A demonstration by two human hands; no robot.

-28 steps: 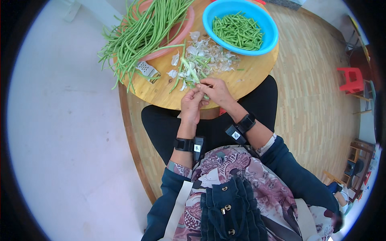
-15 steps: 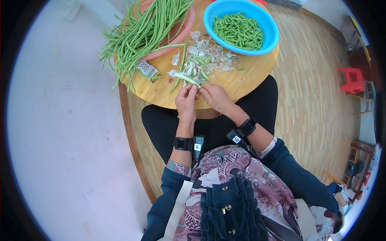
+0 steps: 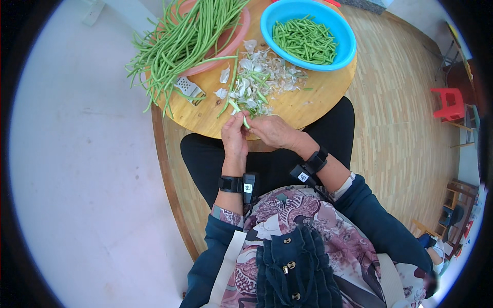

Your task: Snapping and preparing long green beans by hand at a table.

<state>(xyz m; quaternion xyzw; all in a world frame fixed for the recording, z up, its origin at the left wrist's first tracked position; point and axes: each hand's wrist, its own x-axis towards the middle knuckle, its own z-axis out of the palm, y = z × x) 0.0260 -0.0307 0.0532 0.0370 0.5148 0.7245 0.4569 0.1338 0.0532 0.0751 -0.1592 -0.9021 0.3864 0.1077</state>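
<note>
A pale green long bean (image 3: 234, 106) slants between my hands at the table's near edge. My left hand (image 3: 234, 135) is closed on it, thumb and fingers pinching its middle. My right hand (image 3: 276, 132) is closed at the bean's near end, its fingertips touching the left ones and partly hidden. Just beyond lies a pile of white garlic skins (image 3: 246, 65) with green bean scraps among them. One long bean strand (image 3: 235, 77) stretches from the pink basin (image 3: 241, 33) toward my left hand. Whole long beans (image 3: 197, 36) heap over that basin's rim.
A blue basin (image 3: 266, 38) of short bean pieces (image 3: 305, 41) stands at the far right of the round wooden table (image 3: 331, 84). A metal grater (image 3: 188, 87) lies by the pink basin. A red stool (image 3: 448, 104) stands on the floor at right.
Both hands have drawn slightly nearer to me. The bean has turned from lying nearly crosswise to pointing more toward me.
</note>
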